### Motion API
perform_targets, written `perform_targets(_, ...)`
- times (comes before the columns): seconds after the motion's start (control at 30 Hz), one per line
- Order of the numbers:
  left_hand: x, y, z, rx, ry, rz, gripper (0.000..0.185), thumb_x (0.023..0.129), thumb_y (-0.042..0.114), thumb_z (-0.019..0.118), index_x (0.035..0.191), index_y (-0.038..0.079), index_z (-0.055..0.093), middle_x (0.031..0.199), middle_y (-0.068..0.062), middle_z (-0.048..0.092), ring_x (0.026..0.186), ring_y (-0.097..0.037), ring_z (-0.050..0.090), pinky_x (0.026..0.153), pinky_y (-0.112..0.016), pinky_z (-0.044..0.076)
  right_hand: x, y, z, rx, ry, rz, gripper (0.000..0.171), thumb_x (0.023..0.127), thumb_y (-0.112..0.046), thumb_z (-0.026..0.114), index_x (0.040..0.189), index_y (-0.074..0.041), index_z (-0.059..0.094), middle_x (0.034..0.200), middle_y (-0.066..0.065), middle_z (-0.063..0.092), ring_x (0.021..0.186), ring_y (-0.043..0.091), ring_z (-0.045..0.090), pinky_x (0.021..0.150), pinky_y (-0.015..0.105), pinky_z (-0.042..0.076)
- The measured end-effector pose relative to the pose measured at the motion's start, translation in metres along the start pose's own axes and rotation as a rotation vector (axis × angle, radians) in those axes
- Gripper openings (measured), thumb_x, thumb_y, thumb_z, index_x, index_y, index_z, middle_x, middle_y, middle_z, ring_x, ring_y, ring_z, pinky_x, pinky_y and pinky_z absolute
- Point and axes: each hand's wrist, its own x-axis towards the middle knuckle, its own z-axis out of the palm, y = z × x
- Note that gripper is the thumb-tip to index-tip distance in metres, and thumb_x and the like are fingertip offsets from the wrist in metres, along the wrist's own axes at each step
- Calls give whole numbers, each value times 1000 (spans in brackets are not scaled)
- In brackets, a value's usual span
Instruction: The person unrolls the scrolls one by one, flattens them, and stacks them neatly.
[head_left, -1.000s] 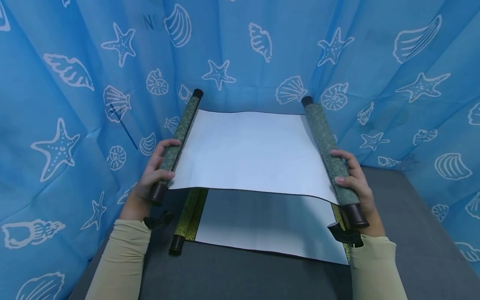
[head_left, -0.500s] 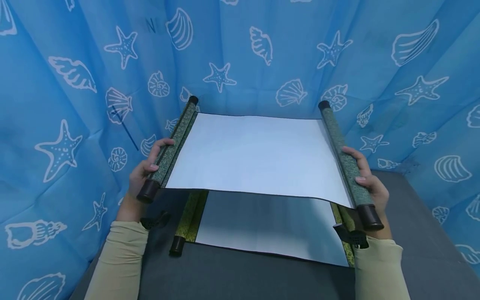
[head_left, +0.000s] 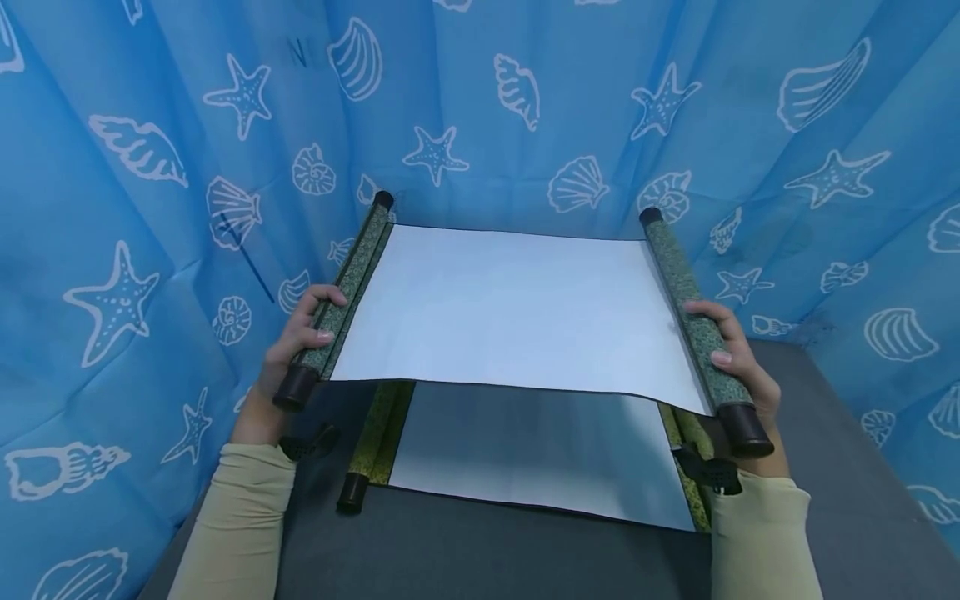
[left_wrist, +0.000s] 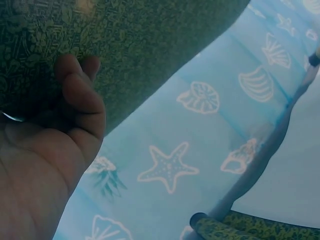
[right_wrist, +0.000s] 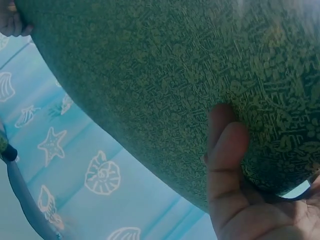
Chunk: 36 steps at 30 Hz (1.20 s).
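Observation:
I hold a scroll with a blank white sheet (head_left: 510, 308) stretched between two green patterned rollers, lifted above the table. My left hand (head_left: 300, 337) grips the left roller (head_left: 341, 292) near its dark end cap. My right hand (head_left: 731, 358) grips the right roller (head_left: 697, 329) near its cap. The left wrist view shows my fingers (left_wrist: 80, 100) curled on the green roller (left_wrist: 125, 50); the right wrist view shows my fingers (right_wrist: 225, 150) against the green roller (right_wrist: 165, 80).
A second scroll (head_left: 525, 454) lies unrolled on the dark grey table (head_left: 465, 558) beneath, its yellow-green roller (head_left: 367, 450) at the left. A blue curtain (head_left: 112, 208) printed with shells and starfish closes in the back and sides.
The two rollers have moved further apart, so more white sheet shows. The held scroll sits slightly lower and flatter.

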Motion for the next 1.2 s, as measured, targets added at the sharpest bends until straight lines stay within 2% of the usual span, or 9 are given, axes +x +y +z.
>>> perform_targets(0.1, -7, 14, 9, -90, 43, -158, 48, 93, 4, 40, 137, 17, 54, 137, -8, 46, 123, -18, 48, 105, -27, 38, -1, 4, -3, 10, -13, -40, 52, 101, -12, 40, 151, -22, 53, 154, -12, 48, 146, 4, 32, 110, 20, 18)
perform_targets(0.27, -6, 22, 14, -156, 65, -232, 59, 92, 1, 32, 148, 11, 45, 141, -15, 46, 112, -19, 61, 96, -27, 54, -10, -8, 6, 96, 90, 53, 62, 91, -4, 40, 152, -12, 52, 152, -1, 48, 134, 13, 42, 105, 23, 31)
perform_targets(0.4, -7, 21, 11, -86, 82, -220, 62, 89, 6, 36, 150, 13, 45, 148, -10, 41, 129, -17, 49, 108, -27, 40, -14, -16, 13, 168, 160, 128, 67, 89, -4, 35, 154, -4, 47, 154, 8, 39, 131, 20, 39, 100, 27, 38)
perform_targets(0.53, -7, 18, 6, 39, 92, -197, 61, 88, 13, 40, 149, 17, 47, 153, 0, 34, 142, -15, 29, 114, -34, 19, -13, -16, 12, 151, 190, 158, 68, 88, -6, 34, 156, -4, 46, 157, 6, 37, 141, 22, 27, 105, 28, 29)
perform_targets(0.73, -8, 17, 5, 29, 93, -170, 54, 86, 11, 41, 139, 21, 50, 146, 1, 37, 139, -18, 28, 111, -33, 18, -11, -11, 0, 48, 127, 116, 55, 97, -11, 40, 148, -21, 55, 152, -6, 43, 142, 10, 30, 108, 23, 21)
perform_targets(0.83, -8, 15, 2, 14, 63, -96, 47, 84, 6, 42, 129, 19, 51, 137, 2, 42, 132, -18, 32, 109, -31, 19, -12, -5, -7, 11, 108, 98, 47, 101, -12, 43, 144, -25, 56, 149, -11, 44, 140, 6, 32, 106, 19, 19)
perform_targets(0.97, -8, 17, 0, -81, -13, -40, 43, 88, -1, 41, 127, 15, 48, 122, -1, 50, 108, -14, 50, 98, -23, 40, -13, -4, -10, 78, 132, 133, 48, 99, -8, 42, 143, -25, 54, 147, -8, 41, 132, 8, 36, 103, 18, 28)
perform_targets(1.07, -7, 19, -1, -92, -33, -26, 46, 89, -3, 40, 131, 14, 47, 122, -3, 50, 104, -12, 52, 92, -22, 45, -15, -11, -6, 224, 141, 166, 51, 100, -7, 35, 146, -23, 47, 147, -3, 35, 127, 11, 39, 98, 19, 39)
perform_targets(1.2, -5, 16, -8, 11, -31, -28, 54, 88, 8, 48, 141, 21, 49, 140, 6, 44, 127, -9, 41, 106, -23, 29, -17, -17, 2, 410, 125, 157, 62, 99, -6, 18, 159, -18, 30, 152, 6, 29, 126, 16, 43, 98, 25, 46)
